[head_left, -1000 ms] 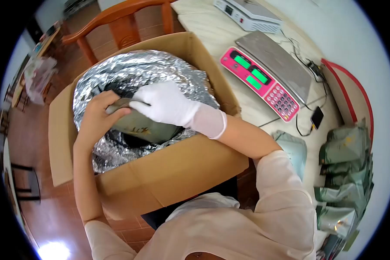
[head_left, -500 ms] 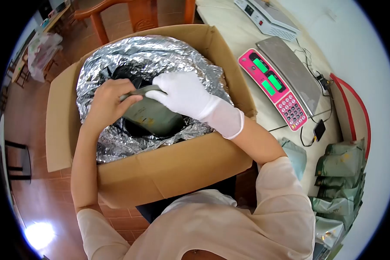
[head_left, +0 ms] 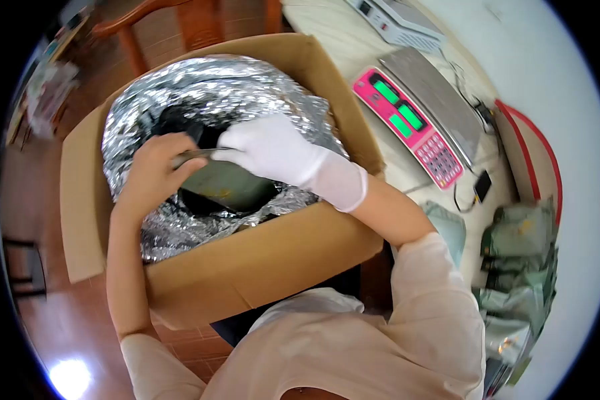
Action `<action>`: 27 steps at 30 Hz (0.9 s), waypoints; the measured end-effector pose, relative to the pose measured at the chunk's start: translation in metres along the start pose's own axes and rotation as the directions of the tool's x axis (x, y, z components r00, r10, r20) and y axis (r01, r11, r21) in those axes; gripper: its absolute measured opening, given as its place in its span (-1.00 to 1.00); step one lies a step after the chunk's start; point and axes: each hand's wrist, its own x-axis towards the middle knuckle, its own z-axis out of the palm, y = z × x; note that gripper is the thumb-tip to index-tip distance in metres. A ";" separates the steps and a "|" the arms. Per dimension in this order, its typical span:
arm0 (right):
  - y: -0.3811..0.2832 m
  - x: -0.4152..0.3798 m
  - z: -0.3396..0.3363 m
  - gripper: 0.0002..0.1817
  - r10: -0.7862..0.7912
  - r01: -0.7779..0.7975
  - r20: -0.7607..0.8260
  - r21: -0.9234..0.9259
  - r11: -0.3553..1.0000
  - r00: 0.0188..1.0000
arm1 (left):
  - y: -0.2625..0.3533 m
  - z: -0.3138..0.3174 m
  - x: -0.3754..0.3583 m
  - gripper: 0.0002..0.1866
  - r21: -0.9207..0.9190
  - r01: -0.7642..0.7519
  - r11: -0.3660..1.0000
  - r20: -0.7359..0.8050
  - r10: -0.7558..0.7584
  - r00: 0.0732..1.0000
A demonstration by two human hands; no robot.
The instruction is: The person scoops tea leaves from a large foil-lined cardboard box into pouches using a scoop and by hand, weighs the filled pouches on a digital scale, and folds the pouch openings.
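Observation:
A green pouch (head_left: 228,185) with small gold print stands in the mouth of a silver foil liner (head_left: 200,80), inside an open cardboard box (head_left: 267,267). My bare left hand (head_left: 157,167) pinches the left part of the pouch's top edge between thumb and fingers. On the right part of the same edge, my right hand (head_left: 267,148), in a white glove, is closed as well. Black plastic (head_left: 180,120) shows inside the foil behind the pouch. The gloved fingers hide some of the top edge.
Right of the box, a pink scale (head_left: 413,127) with lit green displays and a metal plate (head_left: 433,93) lies on the table. Several filled green pouches (head_left: 517,233) line the wall side. A flat pale pouch (head_left: 447,227) lies near my right elbow. A wooden chair (head_left: 190,27) stands behind the box.
The whole view has shifted, so the box and scale sit slightly farther left. Both hands keep their hold on the pouch's top edge, which now looks thinner and straighter between them.

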 end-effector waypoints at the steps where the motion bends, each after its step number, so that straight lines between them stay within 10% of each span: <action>1: 0.000 0.000 -0.001 -0.71 0.030 -0.030 -0.007 -0.017 0.999 1.000 | -0.001 0.000 -0.002 -0.79 -0.020 0.083 0.996 0.020 -0.083 0.996; 11: 0.008 -0.001 -0.005 -0.65 0.153 -0.154 -0.021 -0.004 0.988 0.988 | -0.003 0.008 -0.006 -0.82 0.174 0.014 0.985 -0.018 -0.011 1.000; 15: 0.006 -0.001 0.001 -0.73 -0.106 0.086 -0.186 -0.113 0.990 0.977 | 0.010 0.020 -0.006 -0.84 0.296 -0.064 0.953 0.006 0.065 0.998; 17: -0.004 0.000 0.006 -0.73 -0.002 0.050 0.250 -0.187 0.981 0.968 | 0.016 0.023 -0.004 -0.85 0.265 -0.099 0.959 0.043 0.091 0.995; 19: -0.003 0.001 0.015 -0.74 0.036 0.021 0.278 -0.200 0.979 0.960 | 0.017 0.022 -0.004 -0.88 0.267 -0.067 0.961 0.062 0.052 0.997; 24: 0.007 -0.005 0.001 -0.71 0.031 -0.023 0.118 -0.073 0.997 0.993 | 0.001 0.011 -0.001 -0.87 -0.083 0.023 0.996 -0.112 -0.032 0.993; 27: 0.010 -0.002 -0.002 -0.68 0.077 -0.075 0.041 -0.039 0.996 0.996 | -0.002 0.001 0.001 -0.45 -0.255 0.028 0.967 -0.196 -0.080 0.977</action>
